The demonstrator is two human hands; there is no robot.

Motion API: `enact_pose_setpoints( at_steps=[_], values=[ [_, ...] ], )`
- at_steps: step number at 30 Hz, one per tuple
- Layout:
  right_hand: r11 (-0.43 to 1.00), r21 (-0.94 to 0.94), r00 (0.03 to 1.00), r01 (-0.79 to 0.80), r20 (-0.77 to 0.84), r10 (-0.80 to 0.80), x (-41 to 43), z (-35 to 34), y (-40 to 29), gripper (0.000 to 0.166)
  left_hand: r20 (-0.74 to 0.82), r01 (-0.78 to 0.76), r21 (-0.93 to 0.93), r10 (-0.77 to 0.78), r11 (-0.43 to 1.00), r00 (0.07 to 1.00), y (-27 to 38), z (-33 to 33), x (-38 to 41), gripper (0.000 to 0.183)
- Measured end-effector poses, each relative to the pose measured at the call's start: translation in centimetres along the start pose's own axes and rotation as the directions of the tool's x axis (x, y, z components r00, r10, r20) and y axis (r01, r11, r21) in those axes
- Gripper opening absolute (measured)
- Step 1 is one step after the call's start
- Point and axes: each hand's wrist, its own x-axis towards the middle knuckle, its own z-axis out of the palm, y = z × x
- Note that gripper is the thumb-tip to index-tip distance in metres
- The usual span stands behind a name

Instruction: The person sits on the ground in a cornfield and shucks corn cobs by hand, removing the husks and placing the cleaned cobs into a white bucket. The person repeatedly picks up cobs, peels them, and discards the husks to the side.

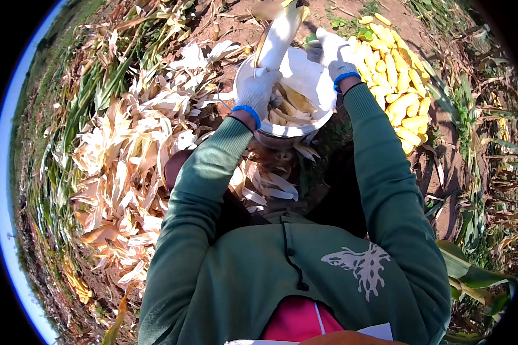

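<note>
My left hand [259, 90], in a white knit glove with a blue cuff, grips the lower end of an ear of corn in its pale husk [280, 39]. The ear slants up and right over a white plastic bucket [328, 101], its tip cut off by the picture's top edge. Dry husk pieces [300, 100] lie inside the bucket. At the bucket's far right rim is my right hand [336, 54], gloved alike, with its fingers apart and nothing visible in them. Just right of it lies a heap of husked yellow corn cobs [399, 79].
A wide pile of dry corn husks [129, 151] spreads left of the bucket. More loose husks [263, 183] lie between my legs. Fallen corn stalks [470, 108] line the right side, and green stalks and leaves [112, 86] the left. Another small group of yellow cobs [78, 284] is at lower left.
</note>
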Motion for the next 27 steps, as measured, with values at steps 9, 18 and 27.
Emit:
enact_pose_setpoints(
  at_steps=[9,18,27],
  values=[
    [0.968,-0.23,0.96,-0.104,-0.277,0.037,-1.3,2.3,2.1,0.072,0.139,-0.324,0.594,0.302,0.736,0.943,-5.5,0.6,2.1,0.039],
    [0.437,-0.75,0.847,0.497,0.529,-0.056,0.6,-0.3,3.5,0.051,0.595,-0.606,0.779,-0.117,-0.16,0.795,-3.2,1.9,-2.1,0.043],
    [0.963,-0.263,0.963,-0.067,0.236,0.131,1.7,-3.0,4.4,0.047,0.723,-0.718,0.688,0.185,-0.108,0.665,0.1,-2.1,1.5,0.044]
  ],
)
